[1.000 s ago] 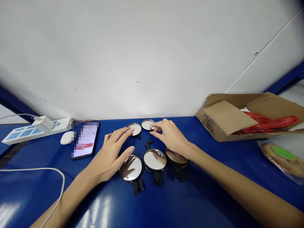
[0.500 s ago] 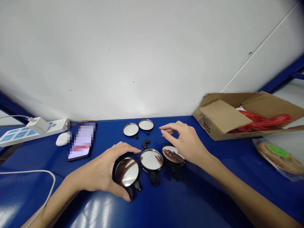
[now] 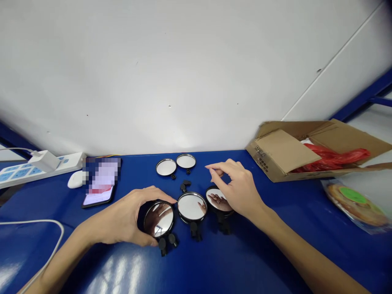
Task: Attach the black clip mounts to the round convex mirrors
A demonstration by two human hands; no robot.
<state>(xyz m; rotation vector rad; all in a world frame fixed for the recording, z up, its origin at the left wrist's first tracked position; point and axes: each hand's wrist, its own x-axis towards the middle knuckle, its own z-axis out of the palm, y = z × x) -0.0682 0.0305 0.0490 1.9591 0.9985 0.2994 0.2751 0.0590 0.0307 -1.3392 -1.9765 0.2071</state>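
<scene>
Three round mirrors with black rims and black clamps lie in a front row: a left mirror [image 3: 159, 220], a middle mirror [image 3: 192, 206] and a right mirror [image 3: 219, 200]. My left hand [image 3: 128, 218] curves around the left mirror, thumb and fingers at its rim. Over the right mirror's far right side, my right hand [image 3: 237, 183] hovers with thumb and forefinger nearly together and nothing visible between them. Behind lie two smaller-looking mirrors, one [image 3: 165, 167] beside the other [image 3: 185, 161]. A small black clamp piece [image 3: 185, 185] rests behind the middle mirror.
On the left are a phone [image 3: 102, 181], a white case [image 3: 77, 179], a power strip [image 3: 65, 163] and a white cable [image 3: 58, 245]. At the right stand an open cardboard box [image 3: 284, 153] with a red bag [image 3: 333, 157] and a wrapped round item [image 3: 357, 204].
My left thumb has shifted up and left along the left mirror, uncovering more of its clamp. My right thumb and forefinger have drawn closer together. The whole view has shifted slightly.
</scene>
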